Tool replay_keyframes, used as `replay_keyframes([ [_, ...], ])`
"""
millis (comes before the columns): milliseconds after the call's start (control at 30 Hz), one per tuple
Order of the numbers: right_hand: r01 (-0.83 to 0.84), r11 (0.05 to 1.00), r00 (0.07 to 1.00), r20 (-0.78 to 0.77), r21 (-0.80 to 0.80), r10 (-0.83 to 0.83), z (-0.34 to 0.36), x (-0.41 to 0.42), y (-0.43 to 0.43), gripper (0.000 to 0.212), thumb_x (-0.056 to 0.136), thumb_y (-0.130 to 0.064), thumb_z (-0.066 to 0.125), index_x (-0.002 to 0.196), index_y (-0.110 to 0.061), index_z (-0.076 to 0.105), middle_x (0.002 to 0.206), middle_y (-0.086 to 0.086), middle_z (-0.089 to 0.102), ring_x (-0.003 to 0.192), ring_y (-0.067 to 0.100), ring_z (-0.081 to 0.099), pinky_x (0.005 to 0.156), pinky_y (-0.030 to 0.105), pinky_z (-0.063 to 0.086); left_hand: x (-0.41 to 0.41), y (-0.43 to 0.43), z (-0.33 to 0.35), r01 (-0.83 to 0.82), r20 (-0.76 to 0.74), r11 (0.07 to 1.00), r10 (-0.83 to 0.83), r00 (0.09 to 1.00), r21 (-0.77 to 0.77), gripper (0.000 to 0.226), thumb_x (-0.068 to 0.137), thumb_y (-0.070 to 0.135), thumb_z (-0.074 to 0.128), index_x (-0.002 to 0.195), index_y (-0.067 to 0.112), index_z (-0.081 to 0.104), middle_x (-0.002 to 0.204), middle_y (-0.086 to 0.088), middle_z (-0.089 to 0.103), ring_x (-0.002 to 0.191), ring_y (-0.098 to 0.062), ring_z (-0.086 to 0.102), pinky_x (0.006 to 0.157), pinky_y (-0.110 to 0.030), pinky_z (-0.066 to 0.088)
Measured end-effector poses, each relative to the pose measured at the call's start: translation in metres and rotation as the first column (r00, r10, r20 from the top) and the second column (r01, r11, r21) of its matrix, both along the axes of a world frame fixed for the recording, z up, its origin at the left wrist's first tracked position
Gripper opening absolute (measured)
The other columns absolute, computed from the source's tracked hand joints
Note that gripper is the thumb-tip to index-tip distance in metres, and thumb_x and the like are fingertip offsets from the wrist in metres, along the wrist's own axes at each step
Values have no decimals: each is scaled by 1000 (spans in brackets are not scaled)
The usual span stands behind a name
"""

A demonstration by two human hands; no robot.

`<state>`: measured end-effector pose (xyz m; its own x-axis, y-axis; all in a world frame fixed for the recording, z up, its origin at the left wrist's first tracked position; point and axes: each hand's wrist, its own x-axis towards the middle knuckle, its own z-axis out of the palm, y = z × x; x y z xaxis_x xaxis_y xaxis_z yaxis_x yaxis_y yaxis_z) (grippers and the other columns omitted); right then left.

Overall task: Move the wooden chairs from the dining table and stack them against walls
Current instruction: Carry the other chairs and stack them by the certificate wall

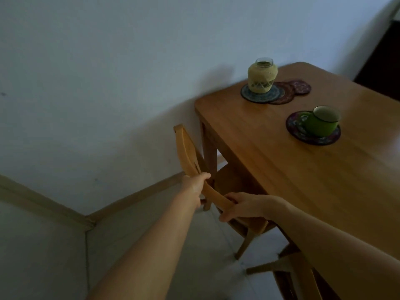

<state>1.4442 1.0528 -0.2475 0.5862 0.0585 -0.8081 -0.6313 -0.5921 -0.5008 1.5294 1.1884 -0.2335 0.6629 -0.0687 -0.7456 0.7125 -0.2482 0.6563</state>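
A wooden chair (186, 148) stands tucked under the short end of the wooden dining table (270, 161), with its curved top rail facing me. My left hand (194, 185) is closed around the middle of that top rail. My right hand (238, 205) grips the nearer end of the same rail. The chair's seat is mostly hidden under the tabletop; one front leg (244, 245) shows on the floor. Part of a second wooden chair (290, 267) shows at the bottom right, beneath my right forearm.
On the table stand a green mug (320, 121) on a dark coaster and a yellow wrapped jar (262, 77) on round coasters. White walls meet in a corner (88, 221) to the left, with a baseboard and pale floor tiles.
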Motion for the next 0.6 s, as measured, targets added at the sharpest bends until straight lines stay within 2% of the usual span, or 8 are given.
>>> replay_keyframes([
  [67,35,997,998,-49,65,-32,-4,6,-4,84,54,-73,75,128,-44,45,112,-10,52,97,14,53,91,38,41,3,0,-6,9,-13,1000,-9,1000,14,50,82,22,74,125,12,49,113,-16,61,106,-35,60,90,-57,51],
  [100,93,990,994,-73,105,-86,-8,9,-7,102,42,-81,74,131,-37,47,118,-4,55,104,19,56,95,41,45,6,0,-9,11,-20,1000,-11,1000,10,46,82,20,74,121,11,51,108,-16,63,101,-34,62,89,-56,52],
  [133,163,978,983,-101,130,-151,-11,9,-10,119,30,-85,73,132,-30,49,120,2,58,107,23,58,96,42,47,7,1,-9,21,-26,1000,-21,999,-1,43,81,17,73,119,10,52,103,-16,64,96,-33,63,87,-56,53],
  [200,234,959,967,-144,162,-211,-13,10,-12,134,18,-86,73,133,-21,49,117,6,60,104,24,61,92,41,50,10,3,-9,36,-33,999,-37,999,-26,40,80,12,70,116,7,55,100,-18,65,92,-32,64,83,-54,55],
  [267,247,951,959,-189,186,-213,-12,13,-13,138,19,-83,75,137,-19,45,117,7,59,103,24,60,90,42,50,11,3,-10,38,-26,999,-39,999,-38,39,78,8,67,115,5,56,101,-19,66,93,-33,64,83,-54,55],
  [400,341,915,926,-245,215,-287,-15,15,-16,136,31,-71,79,145,-11,36,136,15,52,124,33,52,107,49,41,9,3,-11,23,-28,998,-25,999,-55,38,77,8,66,113,3,59,102,-20,68,94,-34,66,86,-52,55],
  [533,369,901,921,-223,227,-321,-17,9,-15,121,40,-75,73,138,-10,45,130,16,56,120,33,55,108,50,41,8,4,-13,-4,-41,998,2,999,-60,27,77,10,68,103,6,60,95,-15,67,88,-28,64,74,-45,54],
  [600,348,910,933,-184,227,-311,-19,7,-13,116,38,-81,70,131,-14,50,124,15,58,115,32,57,106,50,42,7,6,-11,-17,-34,998,15,999,-56,23,78,13,71,98,8,60,96,-13,67,89,-27,63,76,-47,55],
])
